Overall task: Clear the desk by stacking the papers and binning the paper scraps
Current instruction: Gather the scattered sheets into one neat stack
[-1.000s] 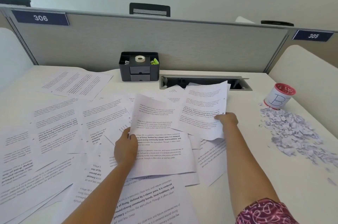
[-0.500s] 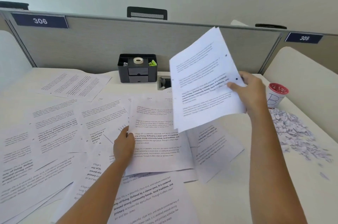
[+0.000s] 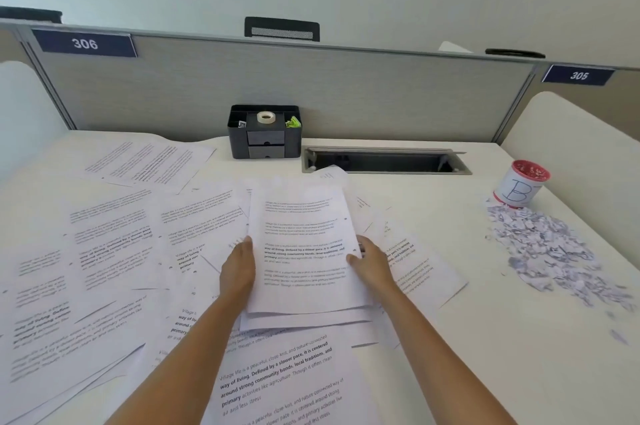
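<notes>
Two hands flanked a small stack (image 3: 301,251) of printed papers at the middle of the counter (image 3: 450,355). The left hand (image 3: 237,274) lay along the stack's left edge, back upward, fingers reaching forward beside the paper. Its thumb was hidden by the top page, so whether it gripped the stack or only pressed against the edge could not be told. The right hand (image 3: 372,267) pinched the right edge, thumb on top of the page near the punched holes, the other fingers out of sight beneath. The stack rested on other pages and was not squared: a few sheet edges showed fanned out below the top one.

Many loose sheets (image 3: 104,251) covered the left half of the counter, overlapping one another, and more lay in front of the stack between the forearms. One lay to the right of the stack, partly under the right hand.

A heap of scraps (image 3: 554,251) sat well apart on the right, spreading toward the counter's edge. Just behind the heap, touching it, stood a white cup (image 3: 521,187) with a red rim, marked with a B and holding scraps.

A black organiser (image 3: 265,133) stood against the grey partition (image 3: 346,95), with tape (image 3: 266,117) on top. Beside it a long slot (image 3: 384,161) opened in the counter
</notes>
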A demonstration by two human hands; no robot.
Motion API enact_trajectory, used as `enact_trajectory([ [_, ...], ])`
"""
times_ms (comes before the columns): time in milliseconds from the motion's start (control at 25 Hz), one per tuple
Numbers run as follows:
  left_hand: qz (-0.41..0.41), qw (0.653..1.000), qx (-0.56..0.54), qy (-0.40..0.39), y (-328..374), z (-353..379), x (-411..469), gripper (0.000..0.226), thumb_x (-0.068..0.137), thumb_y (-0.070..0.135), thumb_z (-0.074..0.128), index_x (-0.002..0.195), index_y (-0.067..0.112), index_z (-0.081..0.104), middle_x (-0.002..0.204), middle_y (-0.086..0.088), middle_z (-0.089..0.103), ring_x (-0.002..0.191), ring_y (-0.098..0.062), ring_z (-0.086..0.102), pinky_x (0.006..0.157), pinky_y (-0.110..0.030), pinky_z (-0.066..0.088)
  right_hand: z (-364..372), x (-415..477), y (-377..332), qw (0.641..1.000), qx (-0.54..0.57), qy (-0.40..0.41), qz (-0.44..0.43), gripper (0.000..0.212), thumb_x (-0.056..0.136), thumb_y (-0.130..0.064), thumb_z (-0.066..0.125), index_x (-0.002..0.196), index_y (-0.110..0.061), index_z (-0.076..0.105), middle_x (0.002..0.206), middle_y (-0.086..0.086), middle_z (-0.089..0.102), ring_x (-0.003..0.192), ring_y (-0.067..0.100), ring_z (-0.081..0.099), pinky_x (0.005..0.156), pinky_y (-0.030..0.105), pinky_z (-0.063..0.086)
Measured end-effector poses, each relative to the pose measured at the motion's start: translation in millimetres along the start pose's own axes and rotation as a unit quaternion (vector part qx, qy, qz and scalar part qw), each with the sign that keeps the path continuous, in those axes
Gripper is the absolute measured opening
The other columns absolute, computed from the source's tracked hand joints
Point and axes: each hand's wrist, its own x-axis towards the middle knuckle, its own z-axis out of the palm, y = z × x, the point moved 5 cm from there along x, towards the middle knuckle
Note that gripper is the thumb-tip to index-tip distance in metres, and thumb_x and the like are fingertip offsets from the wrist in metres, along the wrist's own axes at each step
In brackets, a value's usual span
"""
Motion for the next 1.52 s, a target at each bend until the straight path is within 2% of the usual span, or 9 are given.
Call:
enact_trajectory([
  [160, 0.032, 0.998, -0.052, -0.024, 1.6, -1.2, 5.9, 0.034, 0.100, 0.023, 0.038, 0.132, 0.015, 0.048, 0.126, -0.010, 0.059, 0.110, -0.030, 0.057, 0.095, -0.041, 0.045, 0.9, 3.0, -6.0, 0.999, -0.040, -0.003, -0.016, 0.040, 0.091, -0.011, 0.059, 0.130, -0.007, 0.052, 0.126, 0.008, 0.060, 0.112, 0.021, 0.056, 0.085, 0.021, 0.039],
  [240, 0.022, 0.991, -0.129, -0.043, 5.5, -4.9, 7.3, 0.026, 0.100, 0.021, 0.041, 0.123, 0.017, 0.053, 0.108, -0.010, 0.067, 0.091, -0.026, 0.064, 0.079, -0.040, 0.053, -7.0, 7.1, -3.6, 1.000, 0.005, 0.024, -0.005, 0.055, 0.088, -0.023, 0.066, 0.136, -0.007, 0.045, 0.130, 0.007, 0.054, 0.114, 0.022, 0.055, 0.088, 0.023, 0.039],
  [320, 0.011, 0.977, -0.201, -0.067, 14.5, -8.7, 2.2, 0.020, 0.100, 0.021, 0.043, 0.117, 0.020, 0.054, 0.095, -0.005, 0.068, 0.078, -0.022, 0.065, 0.065, -0.033, 0.053, -14.5, 10.5, 0.1, 0.993, 0.109, 0.027, 0.019, 0.065, 0.084, -0.030, 0.070, 0.139, -0.008, 0.042, 0.132, 0.006, 0.052, 0.114, 0.023, 0.056, 0.092, 0.028, 0.044],
  [480, 0.082, 0.952, -0.268, -0.118, 48.4, -15.0, -12.2, 0.017, 0.098, 0.027, 0.049, 0.112, 0.027, 0.057, 0.104, -0.007, 0.071, 0.083, -0.022, 0.069, 0.071, -0.039, 0.056, -16.9, -0.1, -28.0, 0.936, 0.338, -0.096, 0.001, 0.033, 0.086, -0.020, 0.067, 0.116, -0.008, 0.062, 0.113, 0.013, 0.069, 0.100, 0.029, 0.068, 0.088, 0.044, 0.055],
  [760, 0.260, 0.904, -0.289, -0.179, 132.5, -35.7, -37.3, 0.039, 0.085, 0.025, 0.067, 0.121, 0.018, 0.055, 0.112, -0.003, 0.068, 0.097, -0.019, 0.069, 0.075, -0.034, 0.058, -62.0, -17.3, -90.6, 0.913, 0.374, -0.021, -0.161, 0.021, 0.085, -0.019, 0.067, 0.106, -0.014, 0.065, 0.103, 0.005, 0.073, 0.093, 0.024, 0.070, 0.077, 0.038, 0.059],
  [1000, 0.251, 0.907, -0.286, -0.181, 142.0, -36.5, -40.4, 0.025, 0.081, 0.015, 0.069, 0.106, 0.016, 0.065, 0.101, -0.001, 0.074, 0.093, -0.025, 0.070, 0.072, -0.034, 0.058, -64.2, -19.9, -83.8, 0.928, 0.343, -0.034, -0.140, 0.032, 0.079, -0.020, 0.072, 0.108, -0.007, 0.067, 0.104, 0.010, 0.073, 0.097, 0.030, 0.069, 0.087, 0.049, 0.054],
  [1200, 0.264, 0.884, -0.322, -0.214, 153.1, -41.4, -41.6, 0.040, 0.069, 0.025, 0.076, 0.105, 0.010, 0.066, 0.103, -0.006, 0.073, 0.091, -0.025, 0.070, 0.071, -0.033, 0.057, -78.0, -21.6, -97.2, 0.915, 0.350, -0.035, -0.195, 0.018, 0.081, -0.011, 0.069, 0.099, -0.016, 0.069, 0.098, 0.000, 0.074, 0.089, 0.019, 0.070, 0.080, 0.036, 0.058],
  [1320, 0.233, 0.899, -0.278, -0.245, 140.1, -32.4, -39.3, 0.047, 0.061, 0.033, 0.078, 0.104, 0.016, 0.068, 0.104, -0.007, 0.072, 0.094, -0.027, 0.069, 0.075, -0.038, 0.058, -67.3, -17.0, -88.8, 0.931, 0.316, -0.067, -0.171, 0.024, 0.076, -0.014, 0.075, 0.099, -0.020, 0.070, 0.102, 0.000, 0.074, 0.095, 0.019, 0.069, 0.085, 0.038, 0.055],
  [1520, 0.235, 0.920, -0.255, -0.181, 137.7, -30.8, -40.6, 0.022, 0.078, 0.018, 0.074, 0.100, 0.013, 0.070, 0.096, -0.003, 0.075, 0.093, -0.027, 0.070, 0.074, -0.032, 0.058, -58.8, -8.8, -72.2, 0.943, 0.282, -0.088, -0.153, 0.027, 0.078, -0.018, 0.075, 0.104, -0.017, 0.070, 0.105, 0.001, 0.073, 0.098, 0.019, 0.069, 0.084, 0.032, 0.054],
])
